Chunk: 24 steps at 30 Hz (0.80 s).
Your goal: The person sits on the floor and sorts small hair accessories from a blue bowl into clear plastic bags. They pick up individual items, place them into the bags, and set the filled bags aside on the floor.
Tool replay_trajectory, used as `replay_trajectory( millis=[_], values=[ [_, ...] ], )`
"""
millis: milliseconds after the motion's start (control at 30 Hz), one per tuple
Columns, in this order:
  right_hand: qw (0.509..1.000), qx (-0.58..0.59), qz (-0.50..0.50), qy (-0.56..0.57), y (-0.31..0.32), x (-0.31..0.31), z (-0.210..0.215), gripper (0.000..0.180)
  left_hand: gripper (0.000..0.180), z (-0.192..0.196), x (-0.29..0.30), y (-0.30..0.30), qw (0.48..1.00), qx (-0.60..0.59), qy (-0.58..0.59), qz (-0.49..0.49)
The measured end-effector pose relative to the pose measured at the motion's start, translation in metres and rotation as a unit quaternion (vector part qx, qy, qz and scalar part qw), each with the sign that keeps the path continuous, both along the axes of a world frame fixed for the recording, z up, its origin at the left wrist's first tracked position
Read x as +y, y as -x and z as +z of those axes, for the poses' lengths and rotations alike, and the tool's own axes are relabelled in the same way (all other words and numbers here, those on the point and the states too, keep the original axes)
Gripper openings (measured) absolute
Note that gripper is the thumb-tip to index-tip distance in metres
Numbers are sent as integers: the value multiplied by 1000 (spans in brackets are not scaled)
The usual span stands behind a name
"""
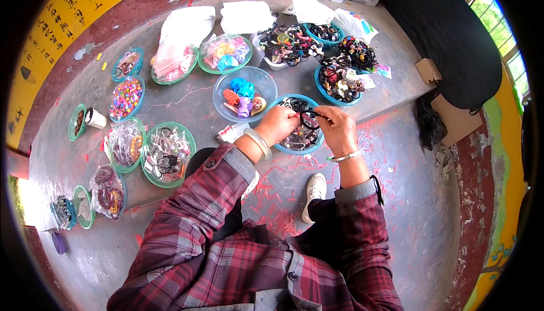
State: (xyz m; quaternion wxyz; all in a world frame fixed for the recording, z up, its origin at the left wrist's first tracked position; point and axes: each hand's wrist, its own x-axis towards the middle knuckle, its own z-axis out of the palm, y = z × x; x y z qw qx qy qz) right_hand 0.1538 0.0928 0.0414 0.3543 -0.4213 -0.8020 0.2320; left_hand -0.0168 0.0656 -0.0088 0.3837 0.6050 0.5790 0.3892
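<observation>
A black hair tie is stretched as a loop between both my hands. My left hand pinches its left side, fingertips closed. Its other side sits in the closed fingertips of my right hand. Directly beneath is a blue basin holding dark hair ties, partly covered by my hands. Just beyond my left hand stands a clear bluish basin with blue, orange and purple pieces. To the right of it, another blue basin is heaped with dark hair ties and small ornaments.
Green basins of bagged accessories stand on the left. Farther back is a white tub full of hair ties, beside white bags. A raised ledge runs to the right. Red scraps litter the floor around my shoe.
</observation>
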Motion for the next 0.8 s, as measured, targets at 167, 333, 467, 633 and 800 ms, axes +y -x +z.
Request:
replay_trajectory(
  millis=[167, 333, 467, 633, 800],
  values=[
    [995, -46, 21, -84, -2, -2, 7, 15, 19, 4, -2, -1, 999, 38, -36, 2],
    [982, -89, 39, -161, -2, -1, 6, 15, 18, 6, -3, 1, 995, 87, -53, -7],
    [971, -128, 51, -194, -2, 1, 6, 15, 19, -3, -1, -1, 995, 77, -70, -4],
    [952, -183, 69, -235, 1, -2, 10, 14, 19, 1, -2, -3, 996, 73, -59, -13],
    [954, -196, 66, -216, 5, -5, 12, 7, 18, 3, -4, -5, 991, 112, -59, -39]
  ],
)
